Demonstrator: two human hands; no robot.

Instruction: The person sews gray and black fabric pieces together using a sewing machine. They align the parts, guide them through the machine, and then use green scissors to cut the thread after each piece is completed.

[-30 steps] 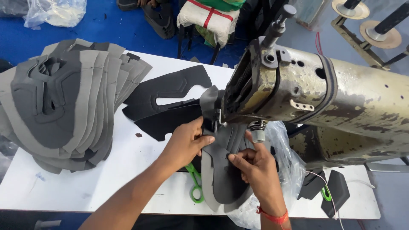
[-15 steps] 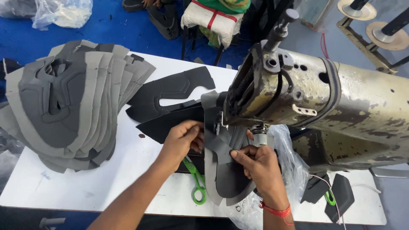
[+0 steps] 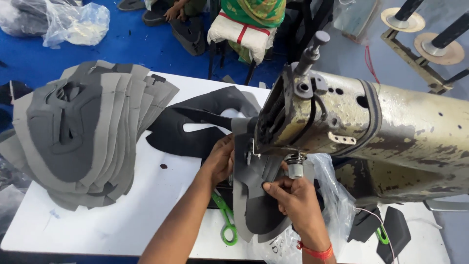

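Both hands pinch a dark grey foam-fabric shoe upper panel under the head of the worn cream-coloured sewing machine, near the tabletop's front edge: left hand grips its left edge, right hand its right. Judging by the tall fanned stack of grey panels at the left edge, much remains unsewn. Green-handled scissors lie beside it.

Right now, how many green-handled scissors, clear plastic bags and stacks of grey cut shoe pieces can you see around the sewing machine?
Green-handled scissors: 2
Clear plastic bags: 2
Stacks of grey cut shoe pieces: 1
Total: 5
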